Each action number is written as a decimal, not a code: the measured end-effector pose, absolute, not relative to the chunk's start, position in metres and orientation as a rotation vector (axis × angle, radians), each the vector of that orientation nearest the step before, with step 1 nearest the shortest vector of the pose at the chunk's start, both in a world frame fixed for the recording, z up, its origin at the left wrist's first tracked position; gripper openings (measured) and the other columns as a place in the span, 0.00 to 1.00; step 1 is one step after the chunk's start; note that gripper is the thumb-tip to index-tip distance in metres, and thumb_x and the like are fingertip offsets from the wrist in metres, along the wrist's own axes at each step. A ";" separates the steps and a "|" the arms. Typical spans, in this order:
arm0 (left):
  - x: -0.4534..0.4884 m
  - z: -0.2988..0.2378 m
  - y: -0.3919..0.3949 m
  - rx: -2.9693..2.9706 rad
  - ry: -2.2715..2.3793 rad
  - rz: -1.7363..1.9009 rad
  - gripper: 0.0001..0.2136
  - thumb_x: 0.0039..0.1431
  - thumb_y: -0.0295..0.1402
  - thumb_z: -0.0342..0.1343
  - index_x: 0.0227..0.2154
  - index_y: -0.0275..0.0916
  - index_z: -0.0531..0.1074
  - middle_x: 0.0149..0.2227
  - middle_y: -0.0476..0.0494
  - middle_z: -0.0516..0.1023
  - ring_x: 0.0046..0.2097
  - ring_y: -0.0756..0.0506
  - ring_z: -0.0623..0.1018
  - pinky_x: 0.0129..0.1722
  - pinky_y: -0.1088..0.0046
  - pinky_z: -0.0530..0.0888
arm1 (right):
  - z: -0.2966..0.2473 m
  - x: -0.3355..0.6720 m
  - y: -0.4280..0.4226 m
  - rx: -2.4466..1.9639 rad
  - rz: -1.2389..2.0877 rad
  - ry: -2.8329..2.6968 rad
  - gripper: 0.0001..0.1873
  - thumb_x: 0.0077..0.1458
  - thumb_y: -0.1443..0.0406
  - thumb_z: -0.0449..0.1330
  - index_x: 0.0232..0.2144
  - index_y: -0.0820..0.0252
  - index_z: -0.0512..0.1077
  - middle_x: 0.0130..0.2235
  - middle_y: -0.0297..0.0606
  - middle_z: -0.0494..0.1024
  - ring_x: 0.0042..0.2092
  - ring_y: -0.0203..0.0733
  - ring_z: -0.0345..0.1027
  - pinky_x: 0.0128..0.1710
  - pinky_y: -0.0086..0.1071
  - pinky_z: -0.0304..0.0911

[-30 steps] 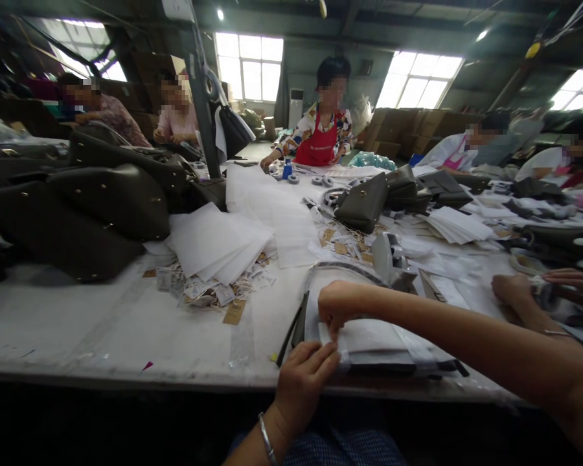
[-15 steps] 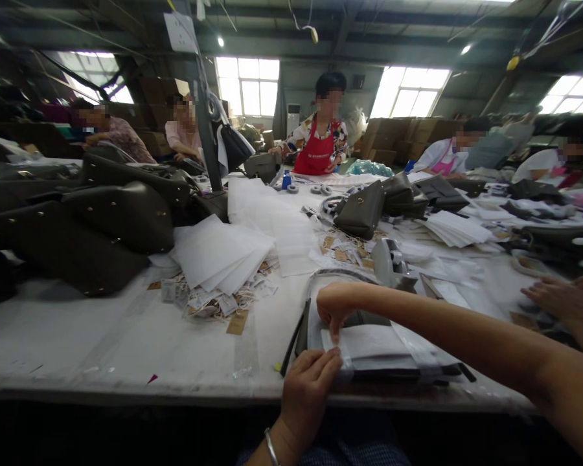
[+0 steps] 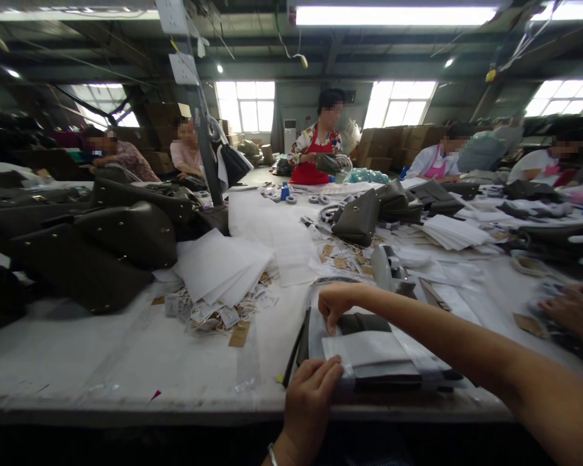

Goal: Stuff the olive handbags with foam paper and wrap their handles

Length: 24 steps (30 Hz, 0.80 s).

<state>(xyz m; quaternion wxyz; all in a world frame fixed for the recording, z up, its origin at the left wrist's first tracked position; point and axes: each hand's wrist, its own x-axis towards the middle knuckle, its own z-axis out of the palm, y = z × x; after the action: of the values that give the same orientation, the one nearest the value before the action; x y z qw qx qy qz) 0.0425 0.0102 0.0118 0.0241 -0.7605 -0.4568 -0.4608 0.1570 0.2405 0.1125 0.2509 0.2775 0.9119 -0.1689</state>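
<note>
A dark olive handbag (image 3: 364, 322) lies flat at the table's front edge, partly covered by a white foam sheet (image 3: 369, 349) with clear tape across it. My left hand (image 3: 313, 395) presses its closed fingers onto the near left corner of the sheet and bag. Reaching over from the right, my right hand (image 3: 337, 303) is curled, one digit pointing down at the sheet's far left edge. Whether it pinches anything there is hidden. Behind the bag stands a grey tape dispenser (image 3: 383, 265).
White foam sheets (image 3: 223, 265) lie over a heap of string tags (image 3: 218, 317). Dark handbags (image 3: 92, 252) are piled at left, and more bags (image 3: 359, 217) stand beyond the dispenser. A co-worker's hand (image 3: 571, 310) is at the right. A person in a red apron (image 3: 311, 165) stands across the table.
The view has tilted up. My right hand has drawn slightly away from my left fingertips, while my left hand stays at the corner. The person in the red apron now holds a bag up.
</note>
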 end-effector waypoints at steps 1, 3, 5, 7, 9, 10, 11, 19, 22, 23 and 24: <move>0.043 0.011 0.010 -2.345 -1.407 -1.432 0.12 0.69 0.29 0.48 0.48 0.41 0.74 0.48 0.46 0.81 0.44 0.46 0.79 0.45 0.69 0.79 | 0.111 0.161 0.247 0.784 -0.453 2.494 0.22 0.37 0.49 0.73 0.31 0.59 0.82 0.25 0.30 0.79 0.25 0.32 0.64 0.26 0.26 0.50; 0.043 0.010 0.010 -2.317 -1.397 -1.457 0.11 0.69 0.30 0.48 0.48 0.41 0.75 0.47 0.46 0.82 0.43 0.47 0.79 0.45 0.70 0.79 | 0.110 0.171 0.261 0.876 -0.402 2.523 0.19 0.38 0.52 0.74 0.28 0.60 0.81 0.24 0.31 0.78 0.26 0.34 0.64 0.26 0.27 0.51; 0.044 0.009 0.011 -2.283 -1.391 -1.480 0.12 0.70 0.31 0.47 0.46 0.41 0.75 0.46 0.47 0.82 0.43 0.47 0.79 0.44 0.71 0.79 | 0.111 0.181 0.269 1.005 -0.324 2.556 0.15 0.40 0.55 0.73 0.26 0.60 0.81 0.24 0.34 0.78 0.27 0.37 0.67 0.27 0.28 0.53; 0.045 0.009 0.011 -2.252 -1.386 -1.485 0.13 0.71 0.31 0.46 0.46 0.40 0.76 0.46 0.47 0.82 0.42 0.47 0.79 0.43 0.72 0.78 | 0.112 0.192 0.267 1.132 -0.258 2.606 0.11 0.47 0.58 0.69 0.28 0.60 0.81 0.28 0.39 0.81 0.32 0.43 0.71 0.30 0.29 0.56; 0.045 0.009 0.012 -2.238 -1.366 -1.469 0.13 0.71 0.31 0.45 0.45 0.40 0.76 0.45 0.47 0.82 0.42 0.47 0.79 0.43 0.72 0.78 | 0.111 0.200 0.250 1.205 -0.239 2.679 0.12 0.57 0.59 0.61 0.36 0.60 0.81 0.37 0.43 0.82 0.39 0.47 0.74 0.36 0.32 0.61; 0.045 0.009 0.012 -2.241 -1.355 -1.457 0.13 0.71 0.31 0.45 0.45 0.40 0.76 0.46 0.47 0.82 0.41 0.47 0.79 0.43 0.72 0.78 | 0.109 0.203 0.237 1.211 -0.252 2.717 0.14 0.61 0.59 0.58 0.40 0.58 0.81 0.41 0.43 0.82 0.42 0.48 0.74 0.39 0.33 0.62; 0.045 0.009 0.012 -2.245 -1.346 -1.446 0.13 0.71 0.31 0.46 0.45 0.40 0.76 0.46 0.47 0.82 0.41 0.47 0.79 0.43 0.72 0.78 | 0.106 0.205 0.221 1.197 -0.279 2.747 0.17 0.63 0.57 0.55 0.44 0.57 0.79 0.44 0.43 0.82 0.45 0.49 0.74 0.42 0.34 0.63; 0.045 0.007 0.011 -2.258 -1.355 -1.425 0.12 0.69 0.27 0.48 0.48 0.40 0.75 0.48 0.48 0.82 0.44 0.46 0.79 0.45 0.70 0.77 | 0.073 0.198 0.162 1.254 -0.634 2.749 0.45 0.54 0.39 0.57 0.61 0.66 0.66 0.53 0.59 0.75 0.55 0.63 0.68 0.55 0.48 0.61; 0.045 0.007 0.010 -2.263 -1.359 -1.398 0.12 0.69 0.27 0.49 0.48 0.40 0.75 0.48 0.47 0.81 0.44 0.46 0.79 0.45 0.69 0.78 | 0.065 0.193 0.180 1.236 -0.719 2.715 0.50 0.47 0.36 0.60 0.62 0.64 0.66 0.50 0.57 0.78 0.52 0.65 0.70 0.51 0.49 0.64; 0.045 0.007 0.009 -2.268 -1.364 -1.387 0.12 0.69 0.27 0.48 0.48 0.40 0.75 0.49 0.47 0.81 0.44 0.45 0.79 0.45 0.69 0.78 | 0.063 0.193 0.185 1.222 -0.739 2.727 0.50 0.47 0.37 0.61 0.61 0.63 0.66 0.49 0.55 0.79 0.52 0.65 0.70 0.51 0.49 0.65; 0.044 0.007 0.009 -2.276 -1.368 -1.374 0.12 0.69 0.27 0.48 0.48 0.40 0.75 0.49 0.47 0.81 0.44 0.45 0.79 0.46 0.69 0.78 | 0.062 0.192 0.188 1.218 -0.759 2.743 0.47 0.49 0.38 0.60 0.61 0.63 0.67 0.49 0.54 0.79 0.52 0.65 0.71 0.51 0.48 0.65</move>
<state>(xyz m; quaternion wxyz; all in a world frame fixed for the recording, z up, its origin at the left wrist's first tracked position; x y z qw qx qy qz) 0.0443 0.0086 0.0069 0.0759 -0.7590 -0.4563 -0.4582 0.1919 0.1881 0.0616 0.0228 0.3934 0.8858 -0.2450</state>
